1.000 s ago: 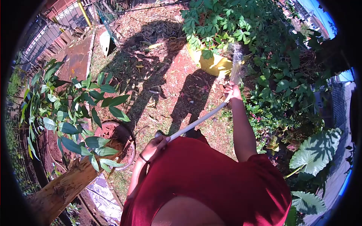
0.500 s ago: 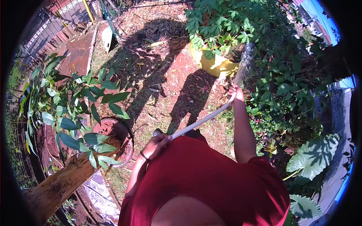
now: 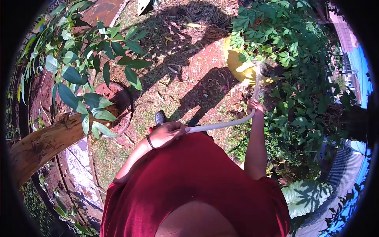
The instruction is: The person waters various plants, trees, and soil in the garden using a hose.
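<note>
A pale garden hose [image 3: 221,125] runs across in front of my red shirt and bends upward at its right end. My left hand [image 3: 169,134] is closed round the hose near my waist, a dark band on its wrist. Farther forward, my right hand [image 3: 256,106] grips the hose close to its outlet. Water [image 3: 258,79] sprays from that end toward a yellow planter [image 3: 239,65], which green leafy plants [image 3: 268,35] partly cover. The exact mouth of the hose is hidden by my fingers.
A tree trunk [image 3: 47,138] with leafy branches [image 3: 75,79] stands on the left, beside a round reddish basin [image 3: 125,118]. Reddish soil and patchy grass [image 3: 154,102] carry my shadow. A large leaf [image 3: 306,197] hangs at the lower right.
My view has turned, so the planter and plants sit farther right. My right hand appears slightly lower, and the hose now bends more sharply near it. Both hands keep hold.
</note>
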`<control>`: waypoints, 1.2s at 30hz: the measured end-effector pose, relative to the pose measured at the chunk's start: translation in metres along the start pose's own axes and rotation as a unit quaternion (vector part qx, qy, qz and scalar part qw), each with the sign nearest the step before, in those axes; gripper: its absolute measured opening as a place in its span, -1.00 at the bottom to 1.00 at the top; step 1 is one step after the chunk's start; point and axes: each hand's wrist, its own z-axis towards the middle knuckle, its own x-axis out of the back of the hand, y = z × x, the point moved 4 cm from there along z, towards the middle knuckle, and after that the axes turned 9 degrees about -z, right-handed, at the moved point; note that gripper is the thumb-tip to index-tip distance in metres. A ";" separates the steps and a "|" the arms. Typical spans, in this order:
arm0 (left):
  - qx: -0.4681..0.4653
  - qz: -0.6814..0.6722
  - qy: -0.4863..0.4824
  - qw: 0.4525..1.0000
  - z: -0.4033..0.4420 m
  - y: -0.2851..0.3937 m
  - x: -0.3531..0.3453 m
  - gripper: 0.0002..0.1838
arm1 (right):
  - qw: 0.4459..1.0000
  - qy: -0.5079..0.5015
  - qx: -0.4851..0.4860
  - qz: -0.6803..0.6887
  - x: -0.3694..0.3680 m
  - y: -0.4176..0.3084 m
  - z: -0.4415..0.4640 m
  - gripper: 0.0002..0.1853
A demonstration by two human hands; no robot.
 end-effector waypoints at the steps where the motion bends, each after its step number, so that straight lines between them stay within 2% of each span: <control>1: -0.038 -0.021 -0.012 0.999 0.000 0.000 -0.001 -0.64 | 1.000 -0.003 0.012 0.008 -0.003 -0.001 0.001 -0.69; 6: 0.003 -0.035 -0.004 0.999 -0.008 0.006 0.002 -0.65 | 1.000 -0.020 0.015 -0.001 -0.009 -0.008 0.013 -0.69; 7: 0.005 -0.030 0.000 1.000 -0.009 0.006 0.003 -0.65 | 0.996 -0.044 0.058 -0.059 -0.012 -0.012 0.015 -0.70; 10: 0.004 -0.021 0.008 1.000 -0.013 0.009 0.008 -0.67 | 0.993 -0.066 0.067 -0.066 -0.002 -0.023 0.024 -0.70; 11: 0.003 -0.018 0.004 1.000 -0.013 0.008 0.009 -0.67 | 0.994 0.020 0.095 -0.056 -0.013 -0.018 0.021 -0.62; 12: -0.005 -0.017 0.014 1.000 -0.012 0.005 0.011 -0.67 | 0.982 -0.007 0.141 -0.123 -0.021 -0.017 0.015 -0.68; 14: -0.016 -0.013 0.016 1.000 -0.010 0.004 0.012 -0.67 | 0.981 -0.026 0.149 -0.123 -0.001 -0.032 0.025 -0.68; 18: -0.017 -0.004 0.031 0.999 -0.009 0.007 0.016 -0.66 | 0.966 -0.017 0.241 -0.089 -0.009 -0.033 0.017 -0.71; 19: -0.017 -0.012 0.028 0.999 -0.009 0.009 0.015 -0.66 | 0.961 -0.071 0.252 -0.090 -0.017 -0.032 0.012 -0.73; 22: -0.016 -0.020 0.023 0.999 -0.006 0.006 0.016 -0.68 | 0.962 -0.125 0.233 -0.062 -0.014 -0.037 0.014 -0.75; 23: -0.007 -0.017 0.024 1.000 -0.005 0.004 0.017 -0.68 | 0.963 -0.052 0.235 -0.121 -0.009 -0.041 0.012 -0.72; 26: 0.000 -0.012 0.021 1.000 -0.003 0.006 0.015 -0.68 | 0.974 -0.019 0.176 -0.143 -0.007 -0.032 0.010 -0.62; 28: -0.002 -0.010 0.017 1.000 -0.002 0.008 0.014 -0.68 | 0.971 0.034 0.207 -0.117 -0.013 -0.027 0.003 -0.66; 31: -0.005 -0.006 0.027 1.000 -0.003 0.015 0.010 -0.67 | 0.968 0.012 0.226 -0.105 -0.010 -0.027 0.000 -0.68; 33: -0.001 0.005 0.030 1.000 0.000 0.011 0.011 -0.66 | 0.956 0.069 0.270 -0.093 0.000 -0.036 0.000 -0.68; 36: -0.001 0.020 0.033 0.999 0.001 0.013 0.010 -0.64 | 0.960 0.071 0.260 -0.081 -0.003 -0.041 -0.003 -0.68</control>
